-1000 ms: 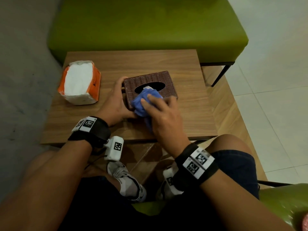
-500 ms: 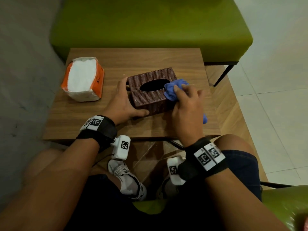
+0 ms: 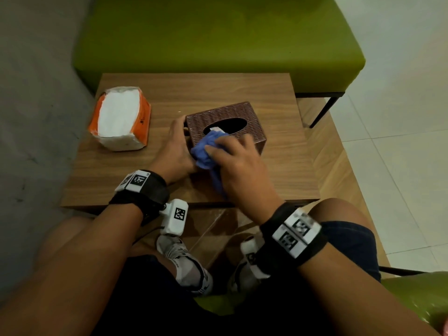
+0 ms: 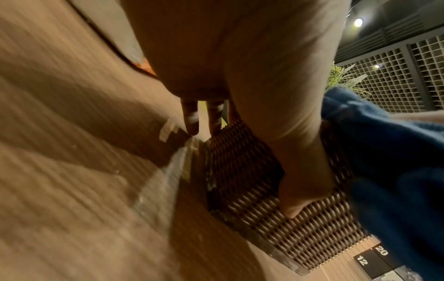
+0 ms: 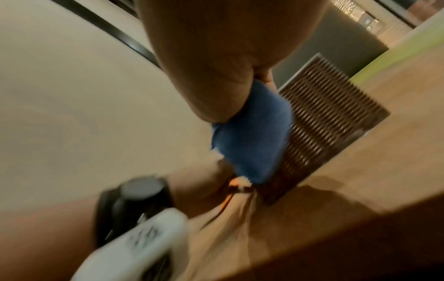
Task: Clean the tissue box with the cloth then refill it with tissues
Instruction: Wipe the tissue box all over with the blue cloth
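Observation:
A brown woven tissue box (image 3: 244,117) with an oval slot stands in the middle of the wooden table (image 3: 278,170). My left hand (image 3: 175,147) grips its left near corner, thumb on the front wall (image 4: 302,192), fingers along the left side. My right hand (image 3: 238,161) holds a bunched blue cloth (image 3: 208,149) and presses it on the box's near left top edge. In the right wrist view the cloth (image 5: 254,136) hangs down over the box's front wall (image 5: 321,123). An open orange pack of white tissues (image 3: 120,117) lies at the table's left.
A green upholstered bench (image 3: 218,37) runs behind the table. A grey wall is at the left and white floor tiles at the right. My knees and shoes (image 3: 184,265) are under the table's near edge.
My right hand has swept the blue cloth from the box's right top edge back to its near left edge. My left hand keeps its hold on the box.

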A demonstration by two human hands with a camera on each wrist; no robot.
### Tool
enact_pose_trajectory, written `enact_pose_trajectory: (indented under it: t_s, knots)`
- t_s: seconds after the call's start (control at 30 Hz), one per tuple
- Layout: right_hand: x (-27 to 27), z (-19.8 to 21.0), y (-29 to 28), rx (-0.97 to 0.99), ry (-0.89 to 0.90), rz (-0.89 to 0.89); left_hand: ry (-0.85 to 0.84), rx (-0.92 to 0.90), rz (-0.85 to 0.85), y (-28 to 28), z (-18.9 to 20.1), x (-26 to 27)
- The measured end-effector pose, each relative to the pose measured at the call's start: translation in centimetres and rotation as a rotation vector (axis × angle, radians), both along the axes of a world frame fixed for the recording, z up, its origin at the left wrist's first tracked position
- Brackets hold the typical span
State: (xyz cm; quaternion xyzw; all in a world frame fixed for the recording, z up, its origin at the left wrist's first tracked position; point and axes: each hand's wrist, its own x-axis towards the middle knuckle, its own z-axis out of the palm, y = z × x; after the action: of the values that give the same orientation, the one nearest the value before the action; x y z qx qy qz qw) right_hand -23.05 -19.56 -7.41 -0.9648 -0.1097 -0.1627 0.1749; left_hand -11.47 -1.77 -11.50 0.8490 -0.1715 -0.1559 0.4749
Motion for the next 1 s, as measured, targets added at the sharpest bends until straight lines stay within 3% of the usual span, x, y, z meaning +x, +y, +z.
enact_pose_trajectory:
  t_s: [0.13, 0.2, 0.27, 0.37, 0.53, 0.67, 0.8, 0.87, 1.0]
  knots:
    - [1.1, 0.2, -5.5, 0.121, -0.042, -0.352, 0.045, 0.02, 0.032, -0.1, -0.2, -0.4]
    - [0.4, 0.4, -3.8, 0.063, -0.01, -0.287, 0.04, 0.006, 0.033, -0.2, -0.3, -0.4]
    - [-0.4, 0.7, 0.1, -0.025, 0.052, -0.09, 0.038, -0.002, 0.022, -0.3, -0.1, -0.3]
    - [1.4, 1.4, 3.3, -0.07, 0.09, 0.062, 0.087, 0.067, 0.05, -0.4, 0.2, -0.2]
    - [6.0, 2.3, 3.7, -0.063, 0.131, -0.043, -0.08, 0.139, -0.021, -1.1, 0.4, 0.0]
    - [5.1, 2.4, 3.3, -0.2, 0.152, 0.093, -0.022, 0.171, 0.0, -0.2, -0.9, -0.4]
    - [9.0, 3.0, -1.7, -0.116, 0.172, -0.217, 0.008, 0.022, 0.028, 0.0, -0.6, -0.4]
    - [9.3, 3.6, -0.9, -0.11, 0.188, -0.295, 0.013, 0.022, 0.038, 0.1, -0.6, -0.4]
    - [7.5, 3.7, 3.9, -0.167, 0.171, -0.045, 0.014, 0.05, 0.066, -0.4, -0.7, 0.0]
